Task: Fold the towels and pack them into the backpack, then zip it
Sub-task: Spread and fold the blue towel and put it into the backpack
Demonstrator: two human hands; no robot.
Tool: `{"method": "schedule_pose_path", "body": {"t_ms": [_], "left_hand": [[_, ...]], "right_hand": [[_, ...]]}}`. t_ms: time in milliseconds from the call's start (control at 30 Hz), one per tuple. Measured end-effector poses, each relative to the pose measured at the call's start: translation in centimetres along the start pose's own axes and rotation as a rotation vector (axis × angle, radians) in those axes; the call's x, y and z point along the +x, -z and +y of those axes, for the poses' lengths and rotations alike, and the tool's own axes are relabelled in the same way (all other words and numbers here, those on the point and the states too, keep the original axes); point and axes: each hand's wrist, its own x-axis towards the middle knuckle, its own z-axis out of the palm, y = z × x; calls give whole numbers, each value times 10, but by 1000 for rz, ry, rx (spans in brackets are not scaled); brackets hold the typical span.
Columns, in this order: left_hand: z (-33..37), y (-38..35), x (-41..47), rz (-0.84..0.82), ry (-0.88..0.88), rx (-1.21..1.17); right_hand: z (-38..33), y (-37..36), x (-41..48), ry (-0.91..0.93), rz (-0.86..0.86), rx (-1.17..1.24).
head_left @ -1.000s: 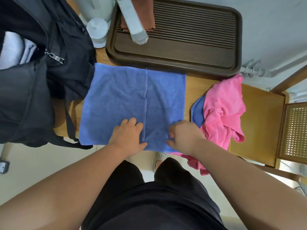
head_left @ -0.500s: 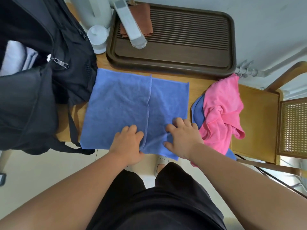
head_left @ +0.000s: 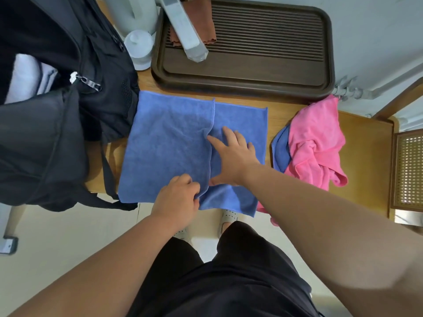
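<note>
A blue towel (head_left: 164, 143) lies spread on the wooden table (head_left: 283, 115), one flap folded over from the left so its hem runs down the middle. My left hand (head_left: 177, 201) pinches that hem at the towel's near edge. My right hand (head_left: 233, 154) presses flat with spread fingers on the right part of the towel, beside the hem. The black backpack (head_left: 45, 133) stands open at the left, with pale folded cloth (head_left: 27, 78) showing inside and a zip pull (head_left: 88, 81) hanging at its opening. A crumpled pink towel (head_left: 315, 138) lies at the right over another blue towel (head_left: 281, 147).
A dark brown slatted tray (head_left: 251, 74) sits behind the towel, holding a brown cloth (head_left: 206, 19) and a pale grey long object (head_left: 183, 26). A white lidded cup (head_left: 139, 48) stands beside it. A wooden chair with a cane back (head_left: 409, 170) is at the far right.
My right hand has slid forward onto the middle of the towel and flattened there. My left hand has closed on the folded hem at the near edge.
</note>
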Motion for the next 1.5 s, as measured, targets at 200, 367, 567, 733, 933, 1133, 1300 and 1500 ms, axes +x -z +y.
{"method": "schedule_pose_path", "body": {"t_ms": [200,367,567,733,933,1133,1300,1500], "left_hand": [[-3,-2,3,-18,-4,-19],[0,1,5,-36,-3,-15],[-3,7,0,-17,-15,-76],[-3,15,-8,-12,17,-77],[-4,25,-11,-31,46,-133],[2,66,-4,-27,137,-259],[35,101,5,-180,74,-300],[83,68,29,-364,10,-211]], "right_hand": [[30,-47,-41,-67,-19,-316],[51,-51,-56,-37,-9,-393],[25,-21,-40,32,161,197],[-5,1,26,-75,172,531],[-32,32,68,-185,95,529],[-42,51,43,-138,345,802],[-16,64,4,-173,478,1027],[34,56,-20,-330,458,975]]}}
